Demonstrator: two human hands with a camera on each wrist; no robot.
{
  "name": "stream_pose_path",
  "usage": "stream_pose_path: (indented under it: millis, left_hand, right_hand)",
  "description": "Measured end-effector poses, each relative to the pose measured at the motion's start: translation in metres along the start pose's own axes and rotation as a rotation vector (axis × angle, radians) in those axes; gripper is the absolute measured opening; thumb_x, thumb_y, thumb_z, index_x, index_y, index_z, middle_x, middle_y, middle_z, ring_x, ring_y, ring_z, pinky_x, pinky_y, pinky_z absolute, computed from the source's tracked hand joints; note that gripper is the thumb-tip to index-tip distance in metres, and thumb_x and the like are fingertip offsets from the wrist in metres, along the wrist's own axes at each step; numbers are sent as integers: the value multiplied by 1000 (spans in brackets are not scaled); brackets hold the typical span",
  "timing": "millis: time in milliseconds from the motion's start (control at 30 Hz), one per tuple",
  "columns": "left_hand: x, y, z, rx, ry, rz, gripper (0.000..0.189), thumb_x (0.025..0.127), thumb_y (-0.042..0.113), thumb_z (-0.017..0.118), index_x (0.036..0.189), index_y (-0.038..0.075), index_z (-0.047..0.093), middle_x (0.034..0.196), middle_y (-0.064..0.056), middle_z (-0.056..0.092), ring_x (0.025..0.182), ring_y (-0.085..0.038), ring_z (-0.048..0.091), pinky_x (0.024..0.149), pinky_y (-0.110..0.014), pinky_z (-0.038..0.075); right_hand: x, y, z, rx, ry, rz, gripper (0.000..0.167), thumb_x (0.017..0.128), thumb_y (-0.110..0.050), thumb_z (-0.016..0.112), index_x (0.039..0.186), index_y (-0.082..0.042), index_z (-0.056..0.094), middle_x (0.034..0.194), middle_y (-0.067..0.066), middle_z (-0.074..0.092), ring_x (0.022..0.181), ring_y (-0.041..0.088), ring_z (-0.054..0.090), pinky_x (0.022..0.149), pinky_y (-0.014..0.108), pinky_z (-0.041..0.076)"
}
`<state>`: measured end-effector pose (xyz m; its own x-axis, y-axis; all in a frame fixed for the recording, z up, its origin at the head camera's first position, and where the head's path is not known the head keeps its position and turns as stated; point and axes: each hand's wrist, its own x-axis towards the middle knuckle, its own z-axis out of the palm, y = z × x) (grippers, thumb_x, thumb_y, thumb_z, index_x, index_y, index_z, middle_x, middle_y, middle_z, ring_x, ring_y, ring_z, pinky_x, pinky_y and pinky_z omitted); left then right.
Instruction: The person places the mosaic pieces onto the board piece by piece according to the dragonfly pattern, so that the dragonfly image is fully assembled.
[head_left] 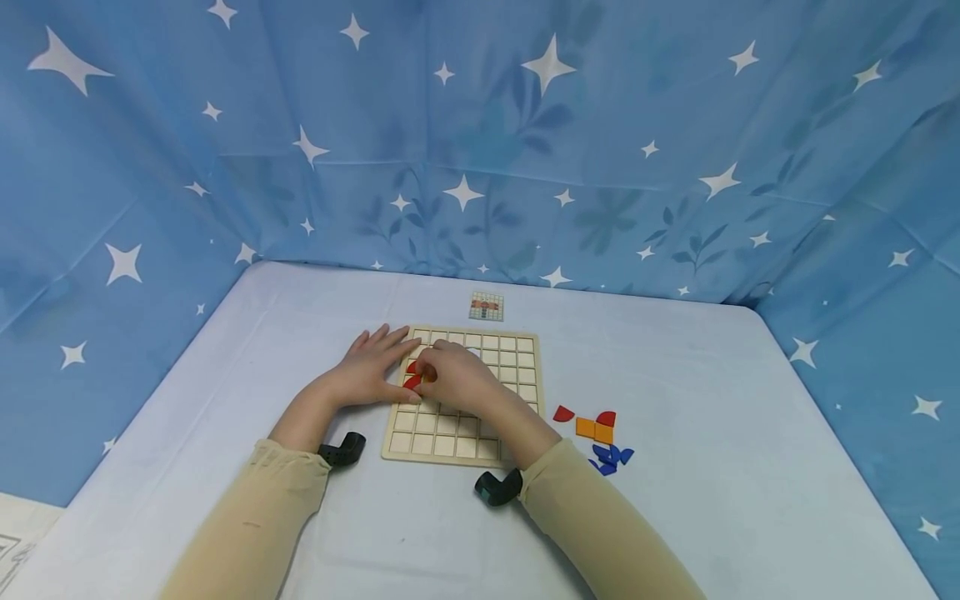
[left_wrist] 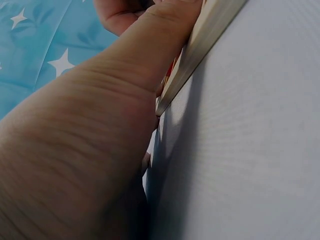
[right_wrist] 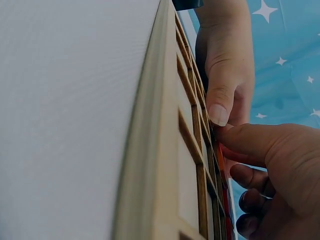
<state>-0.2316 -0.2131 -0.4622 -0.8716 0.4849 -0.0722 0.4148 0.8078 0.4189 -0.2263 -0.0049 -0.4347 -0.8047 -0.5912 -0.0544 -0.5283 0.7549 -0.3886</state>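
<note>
A wooden grid board (head_left: 423, 446) with square cells lies on the table. My left hand (head_left: 365, 372) rests on its left edge, fingers spread, thumb laid over the frame. Over the left part of the grid, my right hand (head_left: 457, 379) has its fingers curled and pinches an orange tile (head_left: 429, 377) at a cell. Most of that tile is hidden by the fingers. Two red quarter-round tiles, an upper one (head_left: 411, 367) and a lower one (head_left: 412, 382), sit in cells between the hands. In the right wrist view, the right thumb (right_wrist: 250, 140) reaches close to the left thumb (right_wrist: 219, 112).
Right of the board lie loose red tiles (head_left: 563, 413), two orange square tiles (head_left: 594, 430) and several blue tiles (head_left: 611, 457). A small pattern card (head_left: 487, 306) lies behind the board. A blue star-print curtain (head_left: 465, 233) hangs along the back of the white table (head_left: 712, 433).
</note>
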Motion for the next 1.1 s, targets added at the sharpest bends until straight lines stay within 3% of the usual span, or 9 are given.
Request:
stream_pose_path:
  millis: [467, 633, 1100]
  left_hand:
    - [2, -4, 3, -1, 8, 5, 98, 78, 68, 70, 157, 25, 30, 167, -6, 16, 154, -39, 4, 122, -60, 0]
    - [2, -3, 2, 1, 5, -1, 96, 80, 69, 67, 157, 25, 31, 167, -6, 17, 154, -38, 5, 122, -60, 1]
    - [2, 0, 2, 14, -4, -42, 95, 81, 74, 61, 157, 26, 29, 167, -6, 17, 154, -37, 4, 123, -59, -1]
  right_hand:
    - [0, 0, 0, -35, 8, -17, 24, 92, -35, 70, 109, -18, 68, 97, -6, 59, 82, 11, 54, 72, 26, 47]
    - [-4, 1, -9, 6, 18, -3, 19, 93, -36, 68, 103, -20, 66, 95, -6, 57, 82, 11, 54, 73, 27, 48]
    - [-55, 46, -58, 104, 118, 80, 18, 97, -31, 64, 107, -17, 67, 102, -1, 60, 93, 18, 57, 82, 36, 51]
